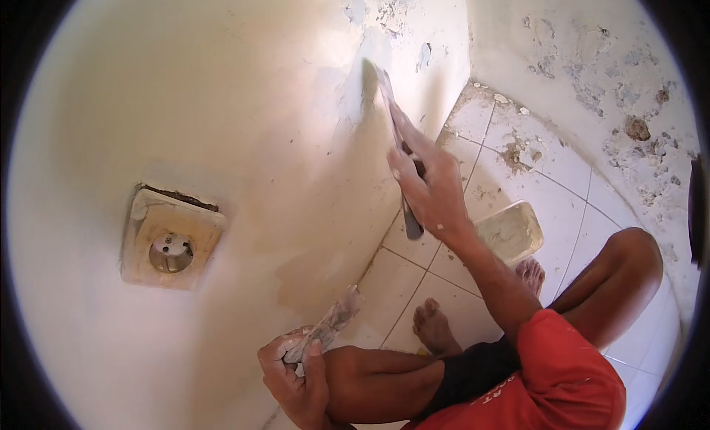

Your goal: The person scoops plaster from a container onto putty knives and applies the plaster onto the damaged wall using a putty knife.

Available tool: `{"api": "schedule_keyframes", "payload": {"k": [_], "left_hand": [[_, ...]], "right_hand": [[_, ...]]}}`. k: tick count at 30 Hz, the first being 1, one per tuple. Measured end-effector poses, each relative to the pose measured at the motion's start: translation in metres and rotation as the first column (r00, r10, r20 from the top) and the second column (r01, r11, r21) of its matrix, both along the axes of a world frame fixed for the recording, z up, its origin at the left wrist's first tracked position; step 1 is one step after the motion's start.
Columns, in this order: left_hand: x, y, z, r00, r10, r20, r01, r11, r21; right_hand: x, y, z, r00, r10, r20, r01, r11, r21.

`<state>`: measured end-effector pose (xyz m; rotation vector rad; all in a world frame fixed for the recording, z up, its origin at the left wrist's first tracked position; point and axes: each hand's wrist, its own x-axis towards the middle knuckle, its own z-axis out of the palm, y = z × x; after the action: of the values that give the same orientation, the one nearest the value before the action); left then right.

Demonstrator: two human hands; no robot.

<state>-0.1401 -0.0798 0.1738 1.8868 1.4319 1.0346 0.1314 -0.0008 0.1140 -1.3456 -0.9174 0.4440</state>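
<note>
My right hand (pixel 435 184) grips a putty knife (pixel 412 221), its dark handle end sticking out below the palm. The thin blade lies against the wall (pixel 251 134), beside a greyish patch of filler (pixel 360 82); a finger stretches along the blade. Lower down, my left hand (pixel 296 374) is closed around a flat, filler-smeared piece (pixel 329 323), perhaps a second scraper. Its coating hides the exact kind. That hand is close to my bent knee, away from the wall patch. Right of my right forearm, a pale rectangular tub (pixel 510 232) with whitish filler stands on the floor.
A power socket (pixel 171 245) sits tilted in the wall at left, with a gap above its plate. White floor tiles (pixel 547 200) carry crumbs and debris near the corner. The right-hand wall (pixel 592 67) is flaking. My bare feet (pixel 435 328) are beside the tub.
</note>
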Motion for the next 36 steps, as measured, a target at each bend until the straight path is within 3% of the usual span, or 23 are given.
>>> {"api": "schedule_keyframes", "payload": {"k": [3,4,6,7,9,13,16,19,21,22,23,25,29,31,32,34,36], "left_hand": [[0.002,-0.002,0.001,1.0,0.011,0.009,-0.011,1.0,0.004],[0.002,-0.002,0.002,1.0,0.012,0.01,-0.012,1.0,0.004],[0.003,-0.001,0.001,1.0,0.015,0.011,-0.015,1.0,0.006],[0.005,0.0,0.001,1.0,0.015,0.013,-0.015,1.0,0.003],[0.006,0.0,0.001,1.0,0.003,0.028,-0.004,1.0,0.017],[-0.002,0.002,-0.003,0.998,-0.012,0.069,0.013,1.0,-0.01],[-0.003,-0.001,0.001,1.0,0.018,-0.02,-0.017,1.0,0.006],[0.002,-0.002,0.007,0.998,-0.013,-0.055,0.014,1.0,0.012],[0.001,-0.001,0.007,1.0,0.018,0.021,-0.017,0.999,-0.04],[0.002,0.001,0.007,0.999,0.026,0.025,-0.025,0.999,-0.044],[0.003,0.002,0.008,1.0,0.004,0.024,-0.003,0.999,-0.033],[0.005,0.003,0.007,1.0,-0.014,0.023,0.015,1.0,-0.026],[0.009,0.001,0.006,0.998,-0.012,0.068,0.009,0.999,0.05],[0.014,-0.001,0.009,0.996,-0.01,0.091,0.006,0.999,0.042],[0.015,0.002,0.013,0.993,0.008,0.118,-0.012,0.999,0.033],[0.019,0.01,0.013,0.988,0.026,0.153,-0.025,1.0,-0.012],[0.018,0.026,0.01,0.996,-0.05,0.078,0.051,0.999,-0.005]], "right_hand": [[-0.004,0.016,0.001,0.993,0.041,0.108,-0.054,0.992,0.117],[-0.013,0.016,-0.005,0.993,0.042,0.109,-0.055,0.992,0.116],[-0.038,0.004,-0.022,0.936,-0.002,0.351,-0.017,0.999,0.05],[-0.047,-0.005,-0.029,0.936,-0.001,0.353,-0.017,0.999,0.048],[-0.059,-0.021,-0.041,0.945,0.147,0.294,-0.136,0.989,-0.055],[-0.042,-0.031,-0.057,0.95,0.121,0.288,-0.129,0.992,0.007],[-0.003,-0.005,-0.035,0.998,0.02,0.051,-0.018,0.999,-0.036],[0.001,0.01,-0.028,0.998,0.057,0.012,-0.055,0.994,-0.096],[-0.019,0.013,-0.05,0.929,-0.076,0.362,0.025,0.989,0.143],[-0.033,0.0,-0.053,0.939,0.013,0.345,-0.022,1.0,0.022],[-0.047,-0.013,-0.056,0.938,0.021,0.347,-0.029,0.999,0.017],[-0.066,-0.031,-0.063,0.953,0.221,0.205,-0.199,0.972,-0.125],[-0.061,-0.029,-0.074,0.987,0.102,0.124,-0.094,0.993,-0.065],[-0.059,-0.036,-0.077,0.949,0.219,0.229,-0.183,0.969,-0.166],[-0.059,-0.051,-0.075,0.906,0.354,0.231,-0.244,0.884,-0.398],[-0.047,-0.083,-0.093,0.874,0.402,0.274,-0.232,0.839,-0.493],[-0.015,-0.118,-0.104,0.84,0.43,0.33,-0.185,0.8,-0.571]]}}
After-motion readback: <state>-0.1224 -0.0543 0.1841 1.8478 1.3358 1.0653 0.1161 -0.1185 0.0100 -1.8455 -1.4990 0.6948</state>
